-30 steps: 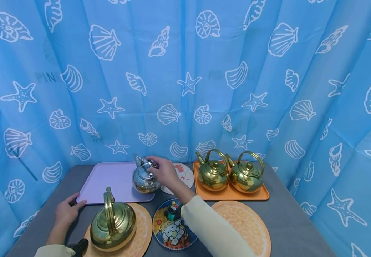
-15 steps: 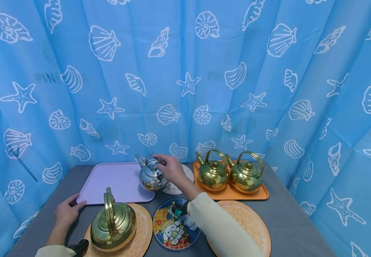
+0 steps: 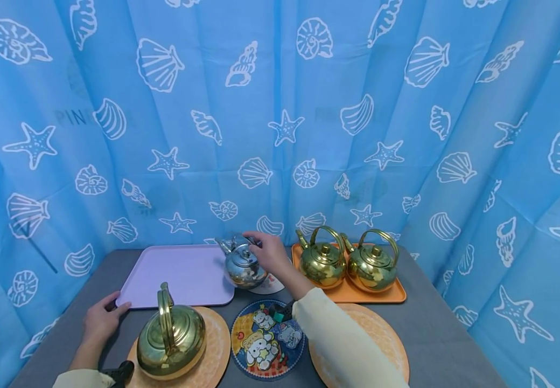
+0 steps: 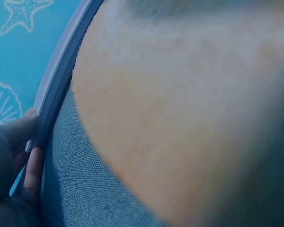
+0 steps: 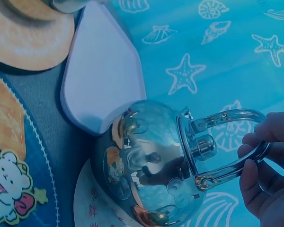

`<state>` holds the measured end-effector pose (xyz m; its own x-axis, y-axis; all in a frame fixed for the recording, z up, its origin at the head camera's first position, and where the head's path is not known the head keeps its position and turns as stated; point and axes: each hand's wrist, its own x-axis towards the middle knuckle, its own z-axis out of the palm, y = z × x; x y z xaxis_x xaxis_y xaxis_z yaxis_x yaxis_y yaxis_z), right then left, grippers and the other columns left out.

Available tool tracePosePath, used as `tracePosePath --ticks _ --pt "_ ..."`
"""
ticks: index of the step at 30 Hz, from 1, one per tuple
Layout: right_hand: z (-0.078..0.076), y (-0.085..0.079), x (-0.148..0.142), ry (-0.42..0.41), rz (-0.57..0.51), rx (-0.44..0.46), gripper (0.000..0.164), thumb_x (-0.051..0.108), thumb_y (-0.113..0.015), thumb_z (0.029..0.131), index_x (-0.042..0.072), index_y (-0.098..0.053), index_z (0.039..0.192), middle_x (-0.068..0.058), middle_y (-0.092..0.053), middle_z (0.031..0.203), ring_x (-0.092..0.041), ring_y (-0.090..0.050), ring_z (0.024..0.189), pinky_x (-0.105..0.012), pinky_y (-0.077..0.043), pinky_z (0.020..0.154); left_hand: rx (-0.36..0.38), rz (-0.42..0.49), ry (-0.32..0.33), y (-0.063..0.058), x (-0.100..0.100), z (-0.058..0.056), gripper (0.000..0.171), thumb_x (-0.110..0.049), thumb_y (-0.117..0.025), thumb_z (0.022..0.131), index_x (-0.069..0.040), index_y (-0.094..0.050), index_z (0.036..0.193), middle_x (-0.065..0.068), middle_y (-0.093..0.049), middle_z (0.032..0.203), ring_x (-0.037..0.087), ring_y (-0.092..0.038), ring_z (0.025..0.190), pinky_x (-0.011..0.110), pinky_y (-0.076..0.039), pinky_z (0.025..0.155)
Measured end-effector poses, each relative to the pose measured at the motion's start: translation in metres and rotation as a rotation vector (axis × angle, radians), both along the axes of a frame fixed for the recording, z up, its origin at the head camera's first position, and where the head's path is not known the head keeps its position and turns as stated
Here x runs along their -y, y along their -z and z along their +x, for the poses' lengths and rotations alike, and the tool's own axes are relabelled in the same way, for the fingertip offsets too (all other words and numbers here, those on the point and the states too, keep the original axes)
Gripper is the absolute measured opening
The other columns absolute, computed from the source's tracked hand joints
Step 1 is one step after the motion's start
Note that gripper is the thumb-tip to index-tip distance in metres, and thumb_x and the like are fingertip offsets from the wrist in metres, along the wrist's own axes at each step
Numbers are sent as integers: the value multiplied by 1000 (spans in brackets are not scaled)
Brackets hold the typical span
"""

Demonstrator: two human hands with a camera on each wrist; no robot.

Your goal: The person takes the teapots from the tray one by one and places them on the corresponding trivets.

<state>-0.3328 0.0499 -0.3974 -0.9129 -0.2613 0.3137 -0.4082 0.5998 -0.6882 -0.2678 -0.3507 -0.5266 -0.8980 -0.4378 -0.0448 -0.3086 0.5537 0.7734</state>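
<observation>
My right hand [image 3: 271, 253] grips the arched handle of a shiny silver teapot [image 3: 245, 269], fingers curled round it in the right wrist view. The teapot is at the right end of a lilac tray [image 3: 173, 275], partly over a white round mat [image 3: 270, 284]; whether its base touches anything cannot be told. At the tray's front left corner my left hand [image 3: 102, 320] pinches the rim, with fingertips on both sides of it in the left wrist view. Close to that hand, a gold teapot [image 3: 170, 339] stands on an orange-patterned round mat [image 3: 217, 345].
Two gold teapots [image 3: 322, 264] stand side by side on an orange tray [image 3: 357, 295] at the right. A blue cartoon mat [image 3: 265, 355] lies front centre, with another orange-patterned mat [image 3: 382, 339] right of it, partly under my sleeve. A blue shell-print curtain [image 3: 280, 151] hangs behind the grey table.
My right hand has moved the silver teapot rightward, from over the lilac tray's right part towards the white mat. The left hand has stayed at the tray's corner.
</observation>
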Motion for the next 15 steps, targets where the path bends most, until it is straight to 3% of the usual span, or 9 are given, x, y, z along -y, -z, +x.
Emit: tracePosePath --ticks 8,15 --pt "-5 2 -10 8 27 -67 31 7 -63 94 15 -68 124 -7 -69 100 -14 -57 68 -26 -41 50 18 3 -21 1 0 -1 66 -30 -61 97 5 -34 146 37 -28 145 54 -23 134 66 -21 106" --pt "-8 2 -21 15 24 -15 33 7 -60 96 17 -66 127 -7 -67 107 -16 -54 64 -28 -41 49 -16 -44 -12 -2 -1 -1 59 -22 -63 96 7 -40 142 37 -34 142 54 -27 132 64 -24 106"
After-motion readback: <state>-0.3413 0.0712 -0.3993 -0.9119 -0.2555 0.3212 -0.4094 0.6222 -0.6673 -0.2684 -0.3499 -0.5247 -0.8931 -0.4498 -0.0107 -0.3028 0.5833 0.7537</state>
